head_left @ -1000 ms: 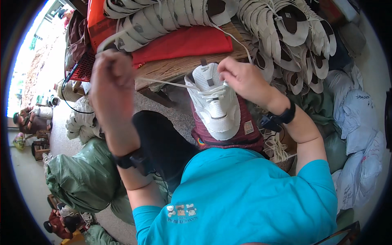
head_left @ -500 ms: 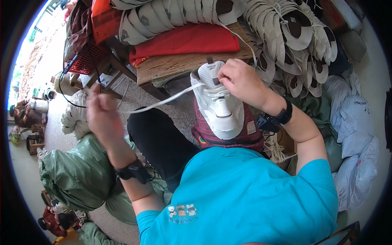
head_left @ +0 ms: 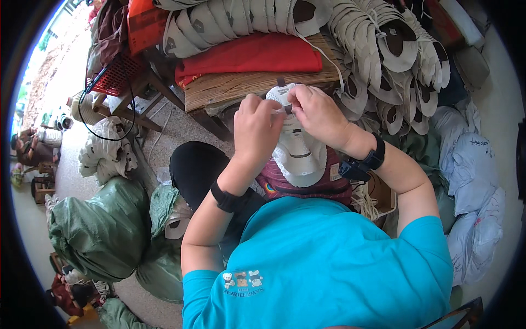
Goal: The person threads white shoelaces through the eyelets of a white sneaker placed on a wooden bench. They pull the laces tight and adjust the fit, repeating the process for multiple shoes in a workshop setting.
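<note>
A white shoe upper [head_left: 300, 159] with a perforated tongue rests toe toward me on maroon patterned cloth [head_left: 334, 189] over my lap. My left hand [head_left: 255, 129] is closed at the left side of its lacing area, thumb and fingers pinched together. A pale bit of shoelace [head_left: 282, 109] shows at those fingertips; the rest is hidden. Across from it, my right hand [head_left: 320, 116] is closed in a pinch beside the tongue, covering the right eyelets. What its fingertips grip cannot be made out.
Ahead stands a wooden bench [head_left: 219, 96] with red cloth [head_left: 252, 57] and a row of nested uppers [head_left: 235, 24]. More uppers [head_left: 392, 60] hang in bundles at right. Green sacks [head_left: 101, 230] lie left, white sacks [head_left: 474, 175] right. A box of laces [head_left: 378, 200] sits by my right side.
My left hand has come in from the far left, where it held the shoelace stretched out, to the upper's tongue. My right hand has stayed by the tongue, shifting only slightly.
</note>
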`<state>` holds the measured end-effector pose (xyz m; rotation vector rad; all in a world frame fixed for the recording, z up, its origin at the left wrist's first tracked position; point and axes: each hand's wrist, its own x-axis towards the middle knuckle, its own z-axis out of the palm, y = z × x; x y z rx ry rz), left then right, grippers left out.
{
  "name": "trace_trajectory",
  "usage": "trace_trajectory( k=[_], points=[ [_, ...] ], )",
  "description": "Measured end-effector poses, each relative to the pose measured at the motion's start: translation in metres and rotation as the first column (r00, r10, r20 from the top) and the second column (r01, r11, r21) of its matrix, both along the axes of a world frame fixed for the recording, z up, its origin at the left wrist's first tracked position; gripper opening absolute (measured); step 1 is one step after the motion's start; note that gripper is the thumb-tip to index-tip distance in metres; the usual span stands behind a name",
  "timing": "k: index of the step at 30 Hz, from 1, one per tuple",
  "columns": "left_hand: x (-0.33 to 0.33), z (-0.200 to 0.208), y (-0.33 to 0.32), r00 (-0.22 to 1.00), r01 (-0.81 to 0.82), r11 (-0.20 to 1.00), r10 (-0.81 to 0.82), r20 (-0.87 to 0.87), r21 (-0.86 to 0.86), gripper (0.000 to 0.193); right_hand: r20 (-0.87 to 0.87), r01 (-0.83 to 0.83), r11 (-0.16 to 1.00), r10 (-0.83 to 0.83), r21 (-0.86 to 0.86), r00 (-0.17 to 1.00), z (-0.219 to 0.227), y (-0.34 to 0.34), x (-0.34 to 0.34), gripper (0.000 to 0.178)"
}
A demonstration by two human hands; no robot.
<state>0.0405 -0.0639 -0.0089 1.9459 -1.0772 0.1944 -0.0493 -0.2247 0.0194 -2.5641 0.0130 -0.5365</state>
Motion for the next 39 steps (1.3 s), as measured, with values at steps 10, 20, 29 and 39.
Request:
trace_trajectory(
  k=[10, 20, 29, 39],
  points=[
    [0.017, 0.019, 0.006, 0.999, 0.037, 0.999, -0.037, -0.036, 0.0, 0.008, -0.038, -0.149, 0.988, 0.148, -0.039, 0.988, 0.013, -0.01, 0.004, 0.013],
    [0.019, -0.013, 0.051, 0.644, -0.124, 0.942, -0.163, -0.748, -0.311, 0.023, -0.097, -0.255, 0.917, 0.236, -0.307, 0.967, 0.008, 0.004, 0.023, 0.011],
    [0.007, -0.017, 0.058, 0.483, -0.071, 0.92, -0.307, -0.82, -0.386, 0.025, -0.173, -0.171, 0.941, 0.125, -0.29, 0.977, 0.024, 0.006, 0.026, 0.025],
    [-0.009, -0.012, 0.054, 0.437, -0.062, 0.919, -0.325, -0.838, -0.389, 0.023, -0.15, -0.189, 0.944, 0.235, 0.27, 0.96, 0.011, 0.003, 0.031, 0.023]
  ],
)
